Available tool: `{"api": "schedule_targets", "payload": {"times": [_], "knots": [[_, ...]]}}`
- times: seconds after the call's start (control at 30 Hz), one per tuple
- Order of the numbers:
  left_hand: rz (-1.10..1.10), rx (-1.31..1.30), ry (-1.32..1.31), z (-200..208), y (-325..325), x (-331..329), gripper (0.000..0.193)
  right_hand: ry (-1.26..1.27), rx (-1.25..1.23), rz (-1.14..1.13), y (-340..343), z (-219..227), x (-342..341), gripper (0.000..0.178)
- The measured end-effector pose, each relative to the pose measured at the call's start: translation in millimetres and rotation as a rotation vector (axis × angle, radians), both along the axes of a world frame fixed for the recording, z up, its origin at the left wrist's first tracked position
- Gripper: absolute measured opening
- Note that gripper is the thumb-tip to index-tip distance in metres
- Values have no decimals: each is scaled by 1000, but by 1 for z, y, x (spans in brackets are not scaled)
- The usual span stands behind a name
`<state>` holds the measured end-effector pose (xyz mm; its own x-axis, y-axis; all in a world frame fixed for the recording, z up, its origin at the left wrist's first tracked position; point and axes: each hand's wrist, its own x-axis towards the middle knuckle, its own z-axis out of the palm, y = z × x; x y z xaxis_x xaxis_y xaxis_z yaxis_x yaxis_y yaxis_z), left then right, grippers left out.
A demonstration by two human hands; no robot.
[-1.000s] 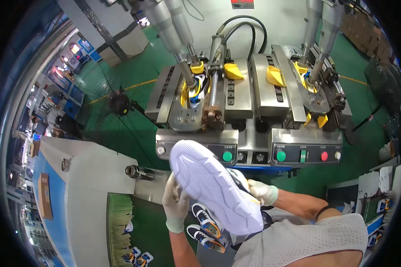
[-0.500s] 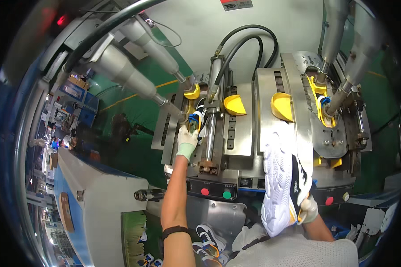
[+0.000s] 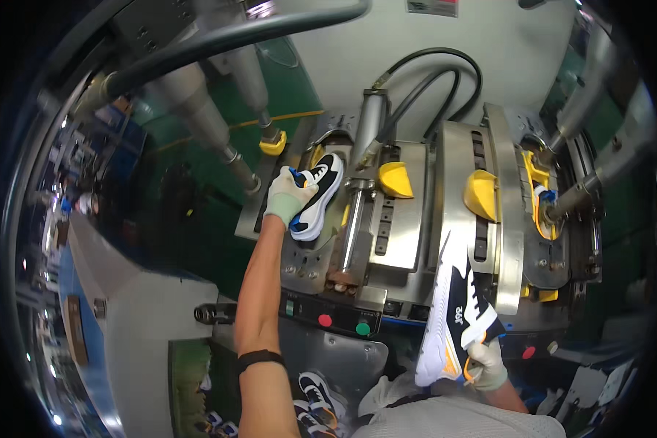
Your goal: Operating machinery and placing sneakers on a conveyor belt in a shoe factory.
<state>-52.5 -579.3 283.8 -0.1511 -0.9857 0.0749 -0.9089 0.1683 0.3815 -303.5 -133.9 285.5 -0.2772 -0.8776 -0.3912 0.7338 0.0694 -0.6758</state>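
White and black, a sneaker (image 3: 323,201) sits slantwise over the machine's left station, and through my head view I read the left hand (image 3: 292,198) as gloved, fingers curled firmly onto the upper around its collar; whether the sole touches the metal beneath, I cannot tell; its right edge runs just beside the shiny cylinder (image 3: 355,226), which leaves me little room that way; to the left, the two press rods (image 3: 241,164), the farther one tipped with a yellow pad (image 3: 273,144), stand apart from the shoe, with dark green floor (image 3: 299,91) open beyond them; my right hand (image 3: 487,363) has its fingers closed on the collar of a second sneaker (image 3: 456,321), held toe away and sole turned left, before the machine's front edge; past that toe stands a yellow block (image 3: 481,196), matched across a gap by another yellow block (image 3: 396,180); at the right station, a rod (image 3: 584,190) reaches down to a shoe (image 3: 544,212); below, between my forearms, more sneakers (image 3: 321,398) lie near the lower rim of the view.
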Motion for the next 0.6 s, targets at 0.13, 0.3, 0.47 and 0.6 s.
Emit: {"api": "schedule_targets", "payload": {"times": [0.13, 0.3, 0.47, 0.6], "knots": [[-19, -180, 309, 33, 106, 63, 49, 99, -105, 30, -53, 11, 25, 56], [200, -162, 588, 18, 268, 159, 51, 9, -101, 477, -214, 2, 72, 33], [537, 87, 397, -54, 379, 240, 60, 265, 255, 477, -397, -59, 143, 12], [652, 185, 299, -117, 400, 283, 57, 974, 404, -13, -493, -169, 137, 27]]}}
